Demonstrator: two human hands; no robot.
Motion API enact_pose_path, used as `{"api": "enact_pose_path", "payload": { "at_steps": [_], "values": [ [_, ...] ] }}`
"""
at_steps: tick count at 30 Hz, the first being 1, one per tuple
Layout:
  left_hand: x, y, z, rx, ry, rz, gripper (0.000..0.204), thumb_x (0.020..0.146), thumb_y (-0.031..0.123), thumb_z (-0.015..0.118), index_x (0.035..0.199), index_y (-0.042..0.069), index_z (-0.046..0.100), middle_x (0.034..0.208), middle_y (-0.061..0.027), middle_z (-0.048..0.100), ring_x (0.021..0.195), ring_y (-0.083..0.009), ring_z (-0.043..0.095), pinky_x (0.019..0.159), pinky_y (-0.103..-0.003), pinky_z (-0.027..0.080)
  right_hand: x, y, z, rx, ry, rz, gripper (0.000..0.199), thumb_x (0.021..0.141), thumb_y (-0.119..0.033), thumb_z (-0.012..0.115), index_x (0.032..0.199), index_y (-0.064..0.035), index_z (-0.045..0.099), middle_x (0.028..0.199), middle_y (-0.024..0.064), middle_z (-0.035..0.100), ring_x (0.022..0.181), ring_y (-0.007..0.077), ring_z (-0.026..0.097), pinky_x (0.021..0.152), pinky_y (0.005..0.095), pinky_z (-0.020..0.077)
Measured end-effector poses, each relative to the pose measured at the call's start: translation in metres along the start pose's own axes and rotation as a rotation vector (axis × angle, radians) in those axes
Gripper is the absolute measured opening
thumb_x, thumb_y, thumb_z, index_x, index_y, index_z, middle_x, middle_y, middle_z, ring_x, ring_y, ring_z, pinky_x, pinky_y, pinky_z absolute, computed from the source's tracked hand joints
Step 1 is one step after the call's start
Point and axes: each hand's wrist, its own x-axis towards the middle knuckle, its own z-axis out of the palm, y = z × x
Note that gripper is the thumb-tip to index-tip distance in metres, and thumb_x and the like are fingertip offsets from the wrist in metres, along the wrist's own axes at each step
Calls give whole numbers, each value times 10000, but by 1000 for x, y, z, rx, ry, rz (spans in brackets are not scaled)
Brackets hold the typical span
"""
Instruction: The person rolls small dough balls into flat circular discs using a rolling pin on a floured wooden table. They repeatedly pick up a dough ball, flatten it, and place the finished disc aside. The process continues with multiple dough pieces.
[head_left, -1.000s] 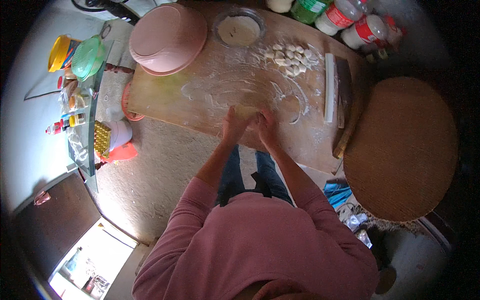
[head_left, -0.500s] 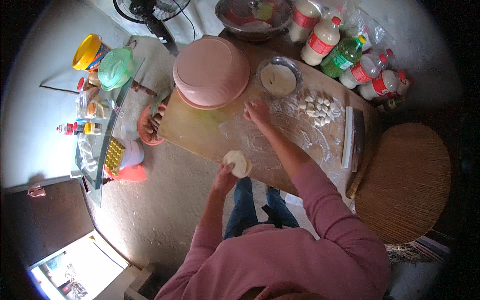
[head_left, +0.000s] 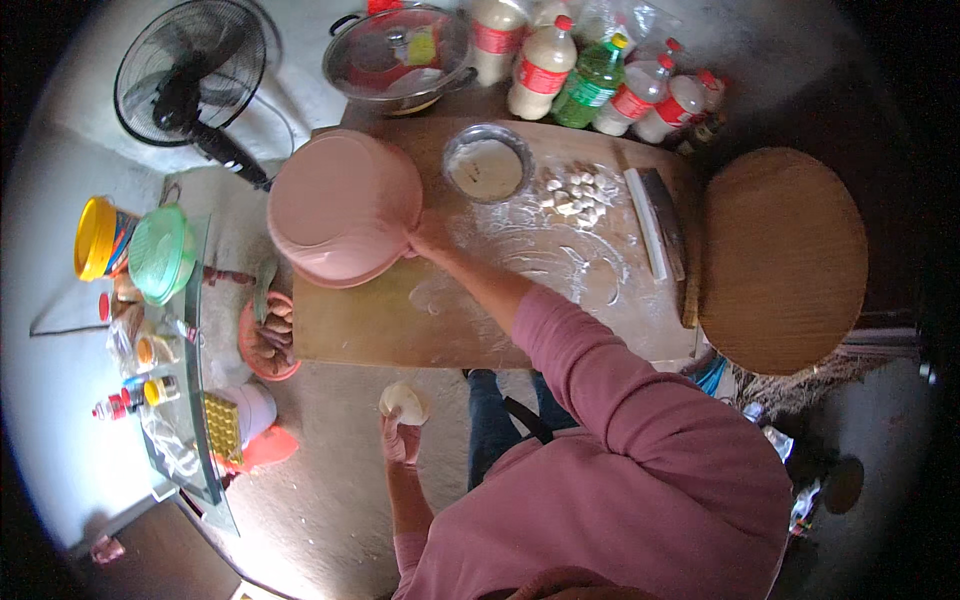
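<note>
My left hand (head_left: 402,441) grips a small stack of thin, round dough wrappers (head_left: 408,401), held off the table's near edge above the floor. My right hand (head_left: 427,238) grasps the right-side rim of a large pink plastic basin (head_left: 345,200), which is upside down at the table's left end. What lies beneath the basin is hidden. Behind my right forearm, a metal bowl of flour (head_left: 487,167) stands on the wooden table. Several small floured dough pieces (head_left: 577,195) lie in a cluster to its right.
Filled plastic bottles (head_left: 594,88) and a large lidded pan (head_left: 398,60) line the back. A long white strip (head_left: 645,222) lies near the table's right end, beside a round woven board (head_left: 783,260). At left are a fan (head_left: 190,75) and a glass shelf (head_left: 205,400) with jars.
My right hand has gone left from above the floured tabletop to the pink basin's rim. The left hand has moved left and nearer my body with the dough wrappers. The view has shifted.
</note>
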Motion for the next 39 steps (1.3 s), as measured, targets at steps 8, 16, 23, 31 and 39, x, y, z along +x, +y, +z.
{"api": "enact_pose_path", "payload": {
  "at_steps": [8,16,23,31,39],
  "values": [
    [12,9,-1,-12,-98,-50,619,889,244,752,1433,115,488,1403,-82,574,1259,-264,583,1010,-490,534,-104,-60,-22,81,-116,-151,272,1007,-278,609,871,-42,600,650,46,605,502,132,562,439,292,441],
    [-12,-8,30,121,-100,-105,666,859,301,767,1435,113,490,1378,-69,590,1249,-264,581,1004,-474,514,-258,-80,-212,119,327,-162,362,1014,-380,600,955,-23,588,729,57,649,577,139,629,461,282,502],
    [-15,-40,68,158,-147,-182,658,851,281,766,1423,110,491,1350,-75,597,1219,-277,582,969,-469,520,-289,-19,-334,124,675,-108,349,1014,-353,578,922,-16,594,743,68,657,591,148,648,524,307,586],
    [-34,-64,84,119,-174,-176,649,851,267,764,1415,100,491,1343,-86,592,1210,-267,586,959,-460,529,-266,31,-363,89,711,-145,429,1020,-433,554,892,-24,569,689,72,647,533,148,624,474,308,556],
    [-38,-77,77,94,-138,-185,657,868,277,755,1441,114,478,1379,-70,583,1256,-272,581,1048,-480,499,-213,70,-354,105,667,-208,318,1011,-304,574,937,6,567,729,95,657,518,192,640,477,326,588]
  ]
}}
